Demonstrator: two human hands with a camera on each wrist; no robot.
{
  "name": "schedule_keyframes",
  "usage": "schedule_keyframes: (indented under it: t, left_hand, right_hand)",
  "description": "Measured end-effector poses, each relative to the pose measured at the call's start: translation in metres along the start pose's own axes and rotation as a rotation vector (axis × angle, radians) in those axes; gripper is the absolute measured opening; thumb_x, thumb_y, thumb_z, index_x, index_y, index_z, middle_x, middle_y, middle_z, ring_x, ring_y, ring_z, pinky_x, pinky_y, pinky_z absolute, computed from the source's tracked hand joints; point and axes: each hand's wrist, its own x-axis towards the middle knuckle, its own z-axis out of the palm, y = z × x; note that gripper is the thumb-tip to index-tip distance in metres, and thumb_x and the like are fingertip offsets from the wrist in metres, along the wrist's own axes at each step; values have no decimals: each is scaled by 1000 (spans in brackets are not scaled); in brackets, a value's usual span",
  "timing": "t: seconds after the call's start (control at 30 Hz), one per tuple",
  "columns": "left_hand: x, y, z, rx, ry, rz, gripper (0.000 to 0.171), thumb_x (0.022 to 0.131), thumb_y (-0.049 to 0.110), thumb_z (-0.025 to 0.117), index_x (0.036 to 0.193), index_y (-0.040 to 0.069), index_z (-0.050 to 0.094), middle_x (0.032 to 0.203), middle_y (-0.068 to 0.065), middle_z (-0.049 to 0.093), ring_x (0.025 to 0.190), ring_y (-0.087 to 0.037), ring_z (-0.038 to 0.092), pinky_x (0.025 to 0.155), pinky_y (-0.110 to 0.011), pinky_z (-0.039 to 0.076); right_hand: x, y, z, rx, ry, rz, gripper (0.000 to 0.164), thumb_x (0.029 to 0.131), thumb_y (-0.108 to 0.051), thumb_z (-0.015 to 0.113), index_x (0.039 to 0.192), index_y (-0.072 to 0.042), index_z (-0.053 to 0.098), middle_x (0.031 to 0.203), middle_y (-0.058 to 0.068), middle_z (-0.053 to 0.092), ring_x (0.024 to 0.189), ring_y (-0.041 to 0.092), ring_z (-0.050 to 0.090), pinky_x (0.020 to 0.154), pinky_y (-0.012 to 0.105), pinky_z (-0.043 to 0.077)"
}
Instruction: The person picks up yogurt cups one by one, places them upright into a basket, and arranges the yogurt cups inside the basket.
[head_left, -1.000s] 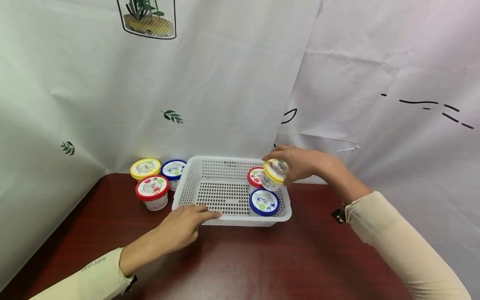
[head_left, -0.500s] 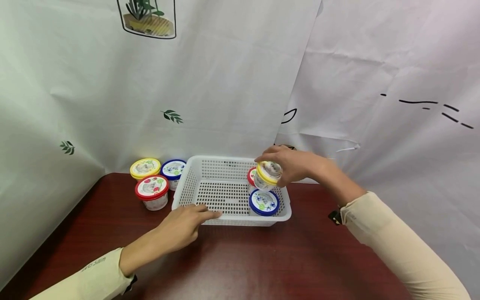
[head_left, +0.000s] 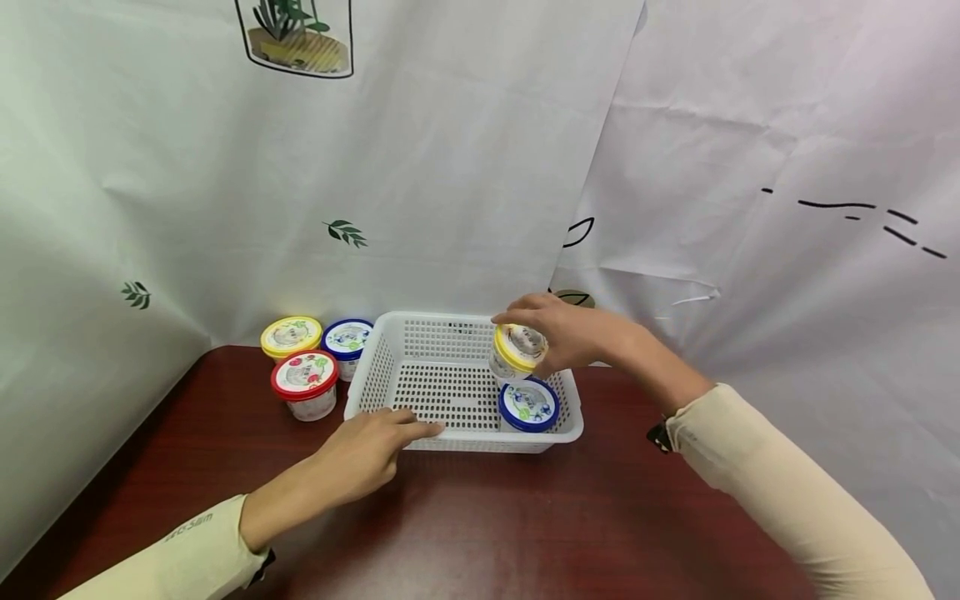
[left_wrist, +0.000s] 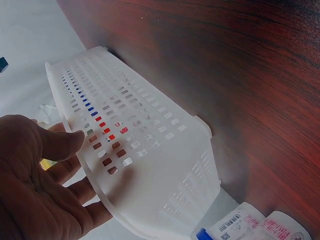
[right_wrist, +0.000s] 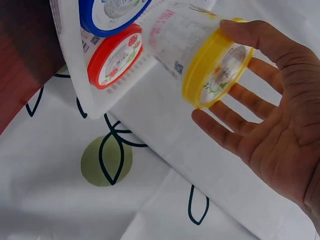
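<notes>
In the head view, my right hand holds a clear plastic tub with a yellow lid over the right half of a white perforated basket. The right wrist view shows the thumb and fingers around the yellow lid's edge. A blue-lidded tub sits in the basket's front right part. Behind it is a red-lidded tub, hidden in the head view by the held tub. My left hand grips the basket's near rim, with the thumb outside and the fingers over the rim.
Left of the basket, a yellow-lidded tub, a red-lidded tub and a blue-lidded tub stand together on the dark red table. A white patterned cloth hangs directly behind the table.
My right hand has carried the yellow-lidded tub leftward over the basket, so that it now covers the red-lidded tub there. My left hand and the basket have stayed in place.
</notes>
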Motion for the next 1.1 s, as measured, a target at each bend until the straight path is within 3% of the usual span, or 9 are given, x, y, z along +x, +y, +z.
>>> schedule_keyframes:
  t: [0.37, 0.5, 0.53, 0.67, 0.9, 1.1]
  left_hand:
    - [-2, 0, -2, -12, -12, -11, 68, 88, -10, 69, 144, 28, 80, 114, -1, 81, 96, -24, 76, 72, -36, 59]
    - [-3, -5, 5, -42, 17, 5, 71, 87, -9, 69, 146, 29, 78, 114, -3, 80, 95, -24, 76, 72, -40, 59]
    - [-4, -11, 14, -40, 39, 26, 72, 88, -8, 67, 147, 31, 77, 114, -2, 80, 95, -23, 75, 70, -41, 58]
    - [-5, -15, 18, -38, 70, 46, 76, 85, -8, 67, 148, 34, 76, 110, -1, 79, 93, -22, 74, 67, -42, 57]
    - [-1, -1, -2, -12, -7, -5, 70, 85, -11, 69, 143, 27, 80, 112, -2, 80, 95, -24, 76, 71, -38, 58]
    - [1, 0, -1, -4, -21, 0, 68, 85, -11, 69, 141, 25, 81, 112, -2, 80, 95, -24, 76, 71, -38, 59]
  right_hand:
    - [12, -9, 10, -43, 16, -55, 91, 90, -24, 92, 171, -25, 50, 175, 15, 46, 162, 41, 42, 119, 59, 54]
    - [15, -14, 11, -53, 4, -43, 92, 91, -23, 91, 172, -27, 49, 177, 14, 44, 163, 40, 42, 117, 59, 56]
    - [16, -16, 11, -56, -1, -39, 92, 91, -23, 91, 172, -28, 49, 177, 14, 44, 163, 40, 42, 116, 59, 56]
    - [21, -19, 15, -67, -25, -25, 93, 91, -24, 91, 173, -32, 47, 179, 11, 42, 163, 39, 42, 114, 59, 58]
    - [27, -22, 26, -101, -15, -63, 92, 92, -27, 92, 173, -33, 48, 177, 9, 44, 161, 37, 44, 110, 55, 61]
    - [29, -25, 30, -89, -10, -82, 91, 92, -26, 93, 172, -33, 49, 177, 8, 45, 161, 35, 44, 109, 54, 61]
